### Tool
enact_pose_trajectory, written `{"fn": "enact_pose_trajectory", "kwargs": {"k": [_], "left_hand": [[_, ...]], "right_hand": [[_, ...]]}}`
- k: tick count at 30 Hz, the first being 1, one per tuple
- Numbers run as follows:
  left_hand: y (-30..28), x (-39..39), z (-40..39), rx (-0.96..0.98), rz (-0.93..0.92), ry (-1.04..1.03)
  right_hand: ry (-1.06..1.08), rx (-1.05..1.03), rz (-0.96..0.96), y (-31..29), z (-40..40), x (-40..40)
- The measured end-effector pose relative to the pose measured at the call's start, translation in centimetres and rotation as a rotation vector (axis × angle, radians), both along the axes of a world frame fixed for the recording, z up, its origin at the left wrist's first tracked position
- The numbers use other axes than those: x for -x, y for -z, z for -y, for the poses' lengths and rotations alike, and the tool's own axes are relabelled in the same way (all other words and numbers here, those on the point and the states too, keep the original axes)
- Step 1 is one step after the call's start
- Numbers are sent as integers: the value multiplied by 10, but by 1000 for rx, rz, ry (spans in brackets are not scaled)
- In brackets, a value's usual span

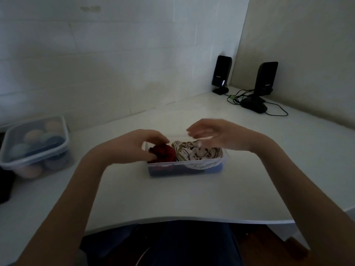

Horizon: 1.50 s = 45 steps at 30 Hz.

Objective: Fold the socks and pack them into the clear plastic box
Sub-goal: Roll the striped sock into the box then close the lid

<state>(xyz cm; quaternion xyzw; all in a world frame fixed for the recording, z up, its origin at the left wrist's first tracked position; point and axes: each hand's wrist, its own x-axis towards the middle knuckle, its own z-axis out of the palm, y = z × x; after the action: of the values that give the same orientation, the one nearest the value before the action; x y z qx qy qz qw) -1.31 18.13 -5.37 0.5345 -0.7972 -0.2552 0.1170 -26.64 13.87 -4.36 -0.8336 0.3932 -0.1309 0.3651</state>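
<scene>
A clear plastic box (184, 167) stands on the white table in front of me. Inside it, a dark red sock bundle (165, 153) lies at the left end and a white patterned sock bundle (197, 153) at the right, with dark blue fabric showing through the front wall beneath them. My left hand (138, 145) rests at the box's left end, with its fingers closed on the red bundle. My right hand (217, 135) hovers blurred just above the patterned bundle, fingers spread, holding nothing.
A second clear lidded box (36, 144) full of rolled socks sits at the far left. Two black speakers (221, 73) (264, 81) with cables stand in the back right corner. The table's (172, 200) curved front edge runs just before my lap.
</scene>
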Motion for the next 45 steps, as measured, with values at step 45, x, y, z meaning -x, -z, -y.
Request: {"fn": "enact_pose_trajectory", "kwargs": {"k": [45], "left_hand": [[57, 27, -18, 472, -261, -320]], "right_hand": [[645, 508, 365, 73, -27, -3]]}}
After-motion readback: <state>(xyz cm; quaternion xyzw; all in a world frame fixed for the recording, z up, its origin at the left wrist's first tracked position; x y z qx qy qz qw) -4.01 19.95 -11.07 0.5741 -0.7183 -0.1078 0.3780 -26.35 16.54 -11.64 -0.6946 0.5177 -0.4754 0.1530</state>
